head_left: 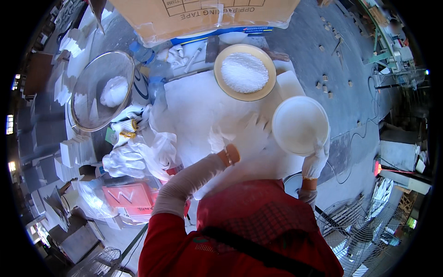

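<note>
My right hand, in a white knit glove with a yellow cuff edge, grips the near right rim of a round white bowl, tilted at the table's right edge. My left hand, also white-gloved, reaches over the pale, powder-covered tabletop with its fingers spread. It holds nothing I can see, and its outline blends into the white surface. Beyond both hands stands a cream bowl heaped with white powder.
A large round sieve with a white lump inside is at the left. Near it are plastic bottles, loose gloves and a plastic bag. A cardboard box stands at the far side, a wire-caged fan at lower right.
</note>
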`<state>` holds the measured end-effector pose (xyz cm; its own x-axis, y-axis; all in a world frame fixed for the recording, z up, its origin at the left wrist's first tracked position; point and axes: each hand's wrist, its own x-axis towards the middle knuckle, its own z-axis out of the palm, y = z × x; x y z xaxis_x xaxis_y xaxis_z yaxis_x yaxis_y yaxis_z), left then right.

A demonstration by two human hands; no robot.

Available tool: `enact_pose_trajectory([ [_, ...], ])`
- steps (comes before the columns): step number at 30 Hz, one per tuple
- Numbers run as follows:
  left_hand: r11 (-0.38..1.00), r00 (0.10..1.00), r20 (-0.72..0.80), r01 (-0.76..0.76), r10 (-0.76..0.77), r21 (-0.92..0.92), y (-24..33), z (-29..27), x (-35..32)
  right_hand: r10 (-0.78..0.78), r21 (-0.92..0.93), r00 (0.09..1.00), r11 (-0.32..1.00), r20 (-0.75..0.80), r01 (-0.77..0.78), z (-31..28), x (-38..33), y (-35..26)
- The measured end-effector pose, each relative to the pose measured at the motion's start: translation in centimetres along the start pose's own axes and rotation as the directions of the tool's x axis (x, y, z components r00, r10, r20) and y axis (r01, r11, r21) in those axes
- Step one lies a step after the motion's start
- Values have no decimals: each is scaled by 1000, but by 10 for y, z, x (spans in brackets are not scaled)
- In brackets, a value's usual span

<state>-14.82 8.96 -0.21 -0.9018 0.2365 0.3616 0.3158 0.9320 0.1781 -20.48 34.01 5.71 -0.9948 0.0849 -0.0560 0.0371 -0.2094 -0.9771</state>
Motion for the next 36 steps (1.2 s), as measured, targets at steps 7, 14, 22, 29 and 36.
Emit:
enact_pose_trajectory([
  [7,994,954,289,94,-77,-48,-20,-35,-51,12,1,1000,1000,19,-12,-19,3,2],
  [14,983,992,-38,111,-117,-149,-99,-49,-34,50,-227,988,974,148,-15,18,5,-26],
  [22,920,996,91,13,25,-392,-61,-86,-60,18,-435,962,894,273,107,34,4,-24],
  [29,837,816,-193,515,-545,-184,-36,-34,-111,101,-638,882,728,460,249,102,-41,-36],
  [36,632,644,-151,631,-750,-450,27,-16,-51,114,-593,847,762,519,261,107,-63,-11],
])
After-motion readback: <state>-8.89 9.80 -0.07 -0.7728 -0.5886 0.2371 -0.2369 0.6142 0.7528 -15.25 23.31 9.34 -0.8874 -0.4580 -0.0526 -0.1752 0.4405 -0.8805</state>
